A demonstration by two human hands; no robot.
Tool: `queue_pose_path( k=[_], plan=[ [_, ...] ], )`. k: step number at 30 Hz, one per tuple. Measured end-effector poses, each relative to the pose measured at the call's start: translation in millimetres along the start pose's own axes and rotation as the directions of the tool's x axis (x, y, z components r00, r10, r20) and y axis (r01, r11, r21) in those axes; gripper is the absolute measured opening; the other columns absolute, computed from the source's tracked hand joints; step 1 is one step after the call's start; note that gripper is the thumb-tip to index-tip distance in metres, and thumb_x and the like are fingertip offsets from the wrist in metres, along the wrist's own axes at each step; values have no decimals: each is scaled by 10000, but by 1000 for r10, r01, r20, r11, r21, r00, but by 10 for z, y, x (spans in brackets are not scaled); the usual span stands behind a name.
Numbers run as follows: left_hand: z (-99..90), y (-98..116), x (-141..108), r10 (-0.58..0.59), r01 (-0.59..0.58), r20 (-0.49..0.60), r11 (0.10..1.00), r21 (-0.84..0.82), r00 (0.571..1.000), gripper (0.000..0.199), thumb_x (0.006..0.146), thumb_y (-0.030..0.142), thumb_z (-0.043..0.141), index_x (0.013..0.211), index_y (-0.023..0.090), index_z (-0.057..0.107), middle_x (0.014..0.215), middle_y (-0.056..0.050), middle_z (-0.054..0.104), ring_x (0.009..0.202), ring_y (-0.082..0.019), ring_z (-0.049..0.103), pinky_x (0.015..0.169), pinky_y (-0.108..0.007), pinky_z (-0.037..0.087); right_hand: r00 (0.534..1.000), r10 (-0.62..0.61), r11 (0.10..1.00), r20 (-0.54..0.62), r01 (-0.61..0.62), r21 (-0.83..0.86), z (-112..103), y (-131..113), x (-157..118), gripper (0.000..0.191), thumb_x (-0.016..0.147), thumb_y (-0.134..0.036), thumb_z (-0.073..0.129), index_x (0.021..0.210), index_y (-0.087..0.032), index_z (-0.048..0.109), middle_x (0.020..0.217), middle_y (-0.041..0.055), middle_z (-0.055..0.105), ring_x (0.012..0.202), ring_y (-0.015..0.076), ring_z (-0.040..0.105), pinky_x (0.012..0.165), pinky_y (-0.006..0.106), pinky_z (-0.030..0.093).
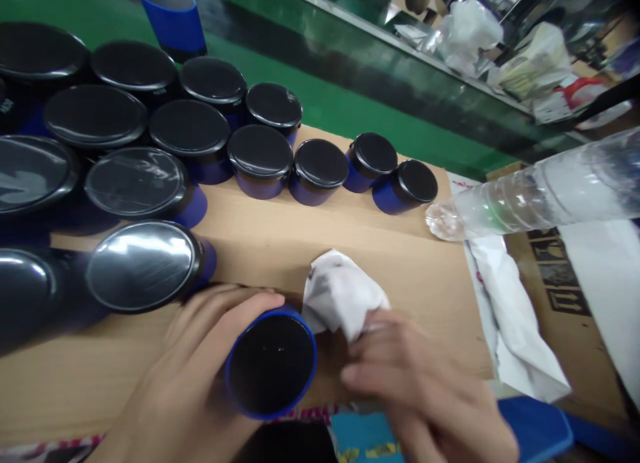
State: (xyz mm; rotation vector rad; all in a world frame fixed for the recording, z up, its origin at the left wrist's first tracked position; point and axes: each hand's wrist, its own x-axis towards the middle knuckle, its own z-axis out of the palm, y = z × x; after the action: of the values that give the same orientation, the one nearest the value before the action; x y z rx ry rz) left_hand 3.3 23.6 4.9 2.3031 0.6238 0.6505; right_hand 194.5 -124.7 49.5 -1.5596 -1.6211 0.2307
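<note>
Black-topped blue containers point(190, 129) were crowded together at left, many on a tan cardboard sheet point(260, 239), while a blue cylinder point(173, 23) was seen behind them against a green surface point(75, 1). In the foreground, the left hand point(193, 373) was clamped around a blue-rimmed container point(270, 363), held low over the cardboard's near edge with its round, dark end turned up toward the camera. Just right of it, a crumpled white cloth point(340, 293) was gripped by the right hand point(425, 376), blurred, its fingers closed on the near part. Farther right, a clear plastic bottle point(540, 193) was pictured above a folded white sheet point(520, 329).
</note>
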Motion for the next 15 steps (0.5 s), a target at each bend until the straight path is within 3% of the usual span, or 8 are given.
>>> queue_pose_path(
  k=[3,5,8,11,15],
  plan=[
    [-16,-29,-27,65,-64,36,997,-35,997,413,962,242,640,1368,215,571,1288,-25,652,1205,-170,605,1131,-249,436,990,54,950,-129,-91,-300,-86,-28,-52,386,796,25,582,1066,-185,760,1258,44,740,1380,230,590,1249,436,389],
    [-27,-39,-45,83,-80,41,995,-65,996,449,970,187,622,1408,208,527,1324,-10,607,1239,-138,560,1166,-192,358,978,53,909,-204,-132,-396,-56,-73,-50,378,802,-13,615,1059,-238,776,1446,19,660,1503,283,467,1253,475,383],
    [-45,-35,-45,91,-88,57,994,-59,994,454,979,203,618,1419,207,504,1329,-16,584,1250,-148,539,1176,-184,340,979,58,920,-193,-128,-371,59,-118,23,286,846,-117,659,1022,-303,788,1367,12,715,1445,324,549,1144,509,526],
    [-59,-23,-32,89,-86,75,996,-36,993,448,994,176,522,1439,188,472,1333,-40,566,1253,-157,537,1183,-193,348,984,101,936,-150,-145,-322,195,-133,107,238,874,-227,715,1076,-325,793,1281,33,757,1375,353,619,1088,549,578],
    [-52,-5,-40,68,-67,71,997,-26,995,428,1010,158,468,1434,215,479,1331,-22,599,1249,-133,562,1163,-168,377,990,100,958,-102,-123,-260,386,-228,25,306,922,-250,706,1201,-357,769,1262,10,775,1299,301,684,1067,479,609]
  ],
)
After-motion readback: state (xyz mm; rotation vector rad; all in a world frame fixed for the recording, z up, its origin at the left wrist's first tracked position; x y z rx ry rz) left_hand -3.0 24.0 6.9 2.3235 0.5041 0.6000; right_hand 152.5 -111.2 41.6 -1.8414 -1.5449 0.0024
